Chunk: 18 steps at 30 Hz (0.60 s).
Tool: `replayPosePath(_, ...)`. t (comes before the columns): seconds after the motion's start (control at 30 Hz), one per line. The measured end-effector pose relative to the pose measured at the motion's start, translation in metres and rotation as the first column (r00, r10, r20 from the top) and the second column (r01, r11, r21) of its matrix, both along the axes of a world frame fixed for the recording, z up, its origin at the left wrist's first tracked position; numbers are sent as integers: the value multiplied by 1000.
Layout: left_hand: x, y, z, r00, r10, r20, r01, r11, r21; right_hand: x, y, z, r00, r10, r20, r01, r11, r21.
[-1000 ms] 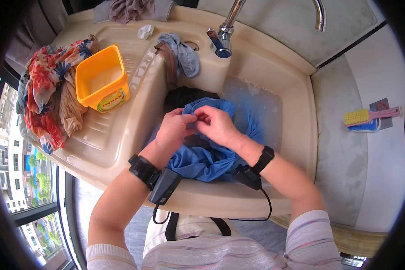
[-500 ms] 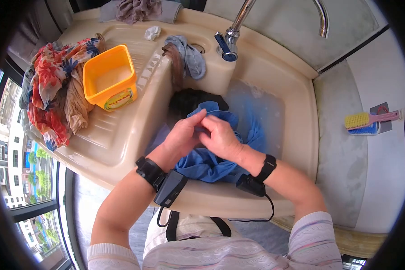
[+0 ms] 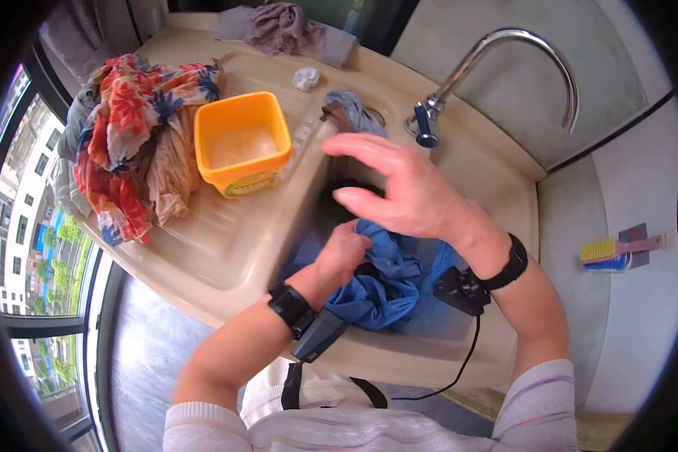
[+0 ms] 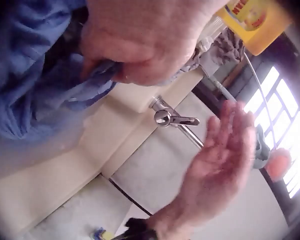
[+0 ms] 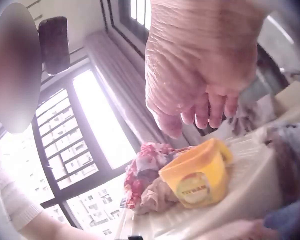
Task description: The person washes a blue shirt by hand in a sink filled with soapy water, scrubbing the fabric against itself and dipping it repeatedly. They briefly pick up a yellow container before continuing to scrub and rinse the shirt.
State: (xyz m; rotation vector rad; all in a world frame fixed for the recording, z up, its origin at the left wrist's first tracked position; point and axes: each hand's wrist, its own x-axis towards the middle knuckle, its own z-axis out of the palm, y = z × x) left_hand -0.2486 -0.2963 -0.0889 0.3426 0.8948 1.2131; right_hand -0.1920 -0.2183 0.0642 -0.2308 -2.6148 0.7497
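Blue cloth lies bunched in the sink's cloudy water. At its left edge my left hand pinches a fold; the left wrist view shows the cloth between thumb and fingers. My right hand is lifted above the sink with nothing in it, fingers extended to the left and thumb apart. To the left of those fingertips a yellow tub stands on the ribbed board, and in the head view whitish stuff shows on its bottom. Dark cloth in the sink is partly hidden behind the right hand.
A floral cloth and a tan one are heaped left of the tub. Behind the sink rises a chrome faucet. A grey-blue cloth lies on the sink's divider. Brushes hang on the right wall.
My hands, earlier together over the blue cloth, have parted. The right has let go and risen toward the tub; the left keeps hold. The head view has shifted left.
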Motion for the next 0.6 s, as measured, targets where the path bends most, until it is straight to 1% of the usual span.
replayPosePath(0.03,1,2,-7,1000,3,-2,-3,1000,-1,-22,1,0,998,62,-10,-61,998,35)
replayPosePath(0.07,3,4,-12,995,68,-67,-69,997,-25,-45,-1,0,994,106,6,-106,989,100)
replayPosePath(0.1,3,5,-18,995,75,-65,-77,997,-22,-65,-3,-1,989,148,27,-150,975,161)
replayPosePath(0.13,1,5,-20,999,48,17,-49,997,61,-84,-3,-3,988,155,31,-157,974,163)
replayPosePath(0.17,-1,3,-15,995,14,96,-28,989,146,-102,-2,-7,954,156,255,-201,966,161)
replayPosePath(0.2,3,-1,-8,998,54,-10,-52,983,174,-117,0,-10,873,148,464,-243,958,153)
replayPosePath(0.23,13,9,-32,996,89,-22,-86,988,129,-129,4,-17,871,155,466,-253,955,156)
replayPosePath(0.3,13,9,-8,964,218,-152,-205,974,99,-147,11,-31,704,101,703,-343,915,213)
replayPosePath(0.33,7,6,-1,964,221,-146,-208,973,99,-154,11,-29,700,102,707,-347,913,212)
replayPosePath(0.4,-1,4,6,989,-11,-145,-4,995,-100,-159,11,-27,519,112,847,-395,910,122)
replayPosePath(0.43,1,6,-1,991,-21,-135,7,995,-104,-159,11,-27,512,110,852,-387,915,115)
replayPosePath(0.5,8,14,-20,987,124,-105,-122,992,23,-154,12,-21,605,219,765,-362,932,20)
replayPosePath(0.53,6,13,-11,983,169,-69,-166,985,54,-148,10,-13,661,245,709,-330,944,-17)
replayPosePath(0.57,7,12,-12,986,154,-68,-151,987,53,-140,13,-16,664,236,710,-316,949,-20)
replayPosePath(0.6,8,12,-14,990,142,-5,-142,990,15,-132,17,-22,838,274,472,-298,954,-26)
